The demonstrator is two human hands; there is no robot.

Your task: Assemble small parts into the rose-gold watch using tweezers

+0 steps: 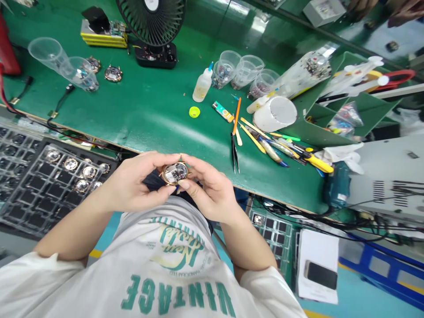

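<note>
Head view, from the far left: a red object (7,46) sits at the corner of the green worktop (155,106), and below the worktop's edge lie clear trays (33,190) with dark square pockets, a few holding round watch pieces. Two clear plastic cups (48,52) lie tipped over on the worktop, with a watch case (113,73) just beside them. Next come a yellow block (104,39) bearing a circuit board and a black fan (153,22).

At the worktop's near edge, the left hand (134,181) has its grip closed on the left side of a gold-rimmed watch (172,173), thumb below and fingers above. The watch is held up in front of the shirt, its inner parts showing. The right hand (212,190) likewise grips its right side, the thumb at the lower rim.

Beyond the hands stand a dropper bottle (202,87) and, near it, a lime-green cap (194,112). Farther right are a lighter (222,111), orange-and-black tweezers (234,150), upright clear cups (247,70), a white cylindrical container (274,114) and a jumble of hand tools (271,148). A green divided holder (319,128) follows. Lower right, a phone (320,274) rests on white paper (318,247).
</note>
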